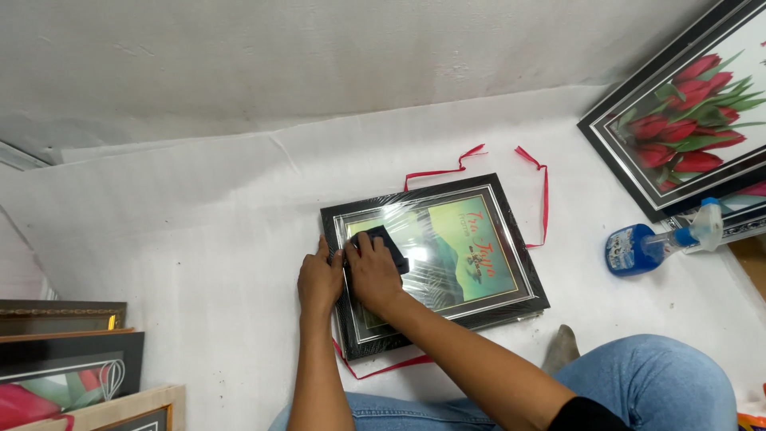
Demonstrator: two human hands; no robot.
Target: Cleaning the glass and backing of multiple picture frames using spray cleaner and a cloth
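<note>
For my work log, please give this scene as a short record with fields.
Surface: white sheet on the floor
Left hand: rests on the left edge of the black picture frame
Right hand: presses a small black tool on the frame's glass
Ribbon: red ribbon lies under and around the frame
Nearby: blue spray bottle lying to the right; tulip picture at top right

My two hands (319,281), one wrapped frame (471,247), one black pad (388,243), one spray bottle (638,249), one red ribbon (545,199), one tulip picture (686,120), four stacked frames (64,351)
</note>
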